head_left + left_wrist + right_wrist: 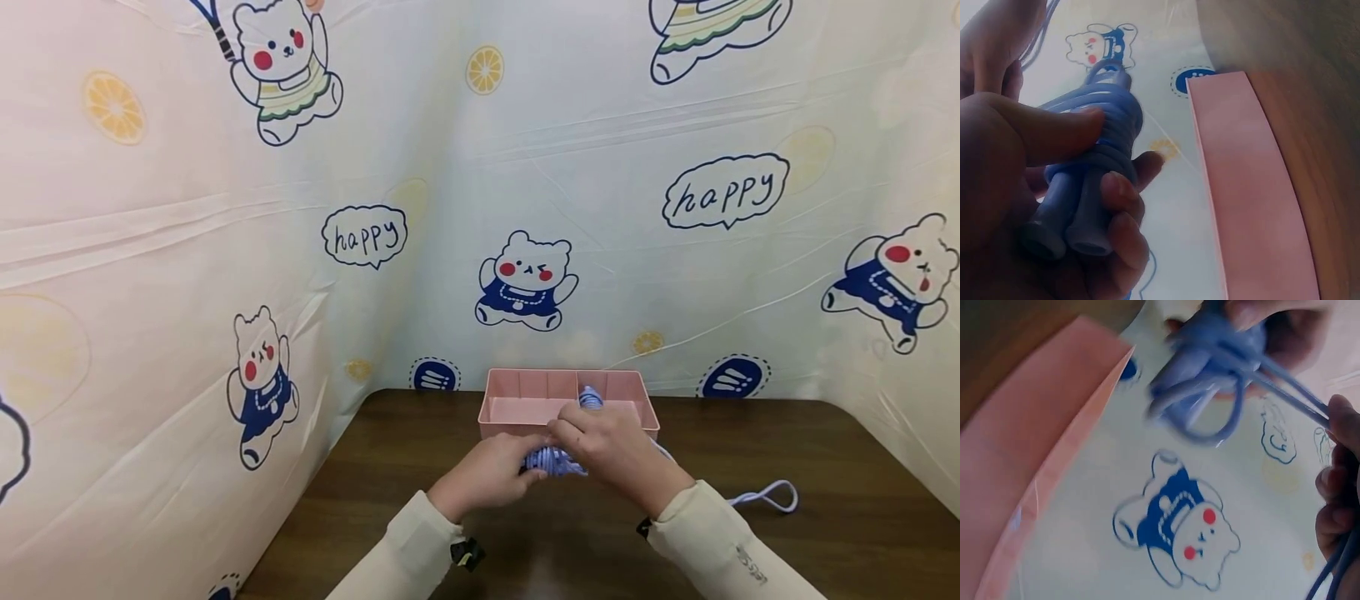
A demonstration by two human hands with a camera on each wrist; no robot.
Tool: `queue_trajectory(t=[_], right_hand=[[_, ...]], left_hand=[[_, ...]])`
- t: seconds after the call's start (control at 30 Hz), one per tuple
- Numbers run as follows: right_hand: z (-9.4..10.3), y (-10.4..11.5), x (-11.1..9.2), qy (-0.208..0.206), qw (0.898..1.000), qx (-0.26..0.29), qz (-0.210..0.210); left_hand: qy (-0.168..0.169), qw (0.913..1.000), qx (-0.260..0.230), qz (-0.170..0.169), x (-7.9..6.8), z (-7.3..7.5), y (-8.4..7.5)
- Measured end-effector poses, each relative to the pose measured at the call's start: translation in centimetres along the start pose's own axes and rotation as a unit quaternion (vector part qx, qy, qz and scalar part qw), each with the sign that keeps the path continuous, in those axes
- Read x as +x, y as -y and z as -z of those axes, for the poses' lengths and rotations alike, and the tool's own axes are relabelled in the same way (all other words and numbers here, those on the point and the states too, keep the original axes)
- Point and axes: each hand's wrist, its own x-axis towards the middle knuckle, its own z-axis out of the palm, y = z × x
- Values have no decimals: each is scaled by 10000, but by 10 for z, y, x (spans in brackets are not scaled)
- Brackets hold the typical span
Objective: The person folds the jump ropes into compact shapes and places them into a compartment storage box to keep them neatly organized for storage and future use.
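Note:
A periwinkle-blue jump rope (553, 461) is bundled between the two hands, just in front of the pink box. My left hand (487, 475) grips it, thumb laid across the wound cord (1116, 125), with the two handle ends (1088, 228) sticking out by the palm. My right hand (611, 446) holds a doubled length of cord (1294, 394) that runs taut from the bundle. Past the right hand, the cord's tail ends in a loop (783, 498) above the right side of the table. In the right wrist view, a small loop of cord (1210, 437) stands out from the bundle's end.
Behind the hands, a pink divided box (495, 428) stands on the dark wooden table (397, 467). A blue wound bundle (591, 397) shows in its right part, partly hidden by the right hand. Patterned cloth (450, 167) hangs at the back and sides.

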Motion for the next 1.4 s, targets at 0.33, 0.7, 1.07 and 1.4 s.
queue_trajectory(t=[0.33, 0.7, 1.07, 1.4], right_hand=[[-14, -17, -5, -477, 9729, 1918, -1202], [-32, -33, -17, -152, 9606, 1995, -1929], [-54, -19, -33, 270, 9546, 2136, -2059], [-53, -5, -31, 824, 9342, 2459, -2449]], left_hand=[[584, 9959, 10, -688, -1, 8, -1], [399, 9717, -1837, -1434, -10, 15, 9], [-816, 9574, -2601, -954, -17, 17, 11], [-1876, 9469, -2609, -138, -14, 13, 10]])
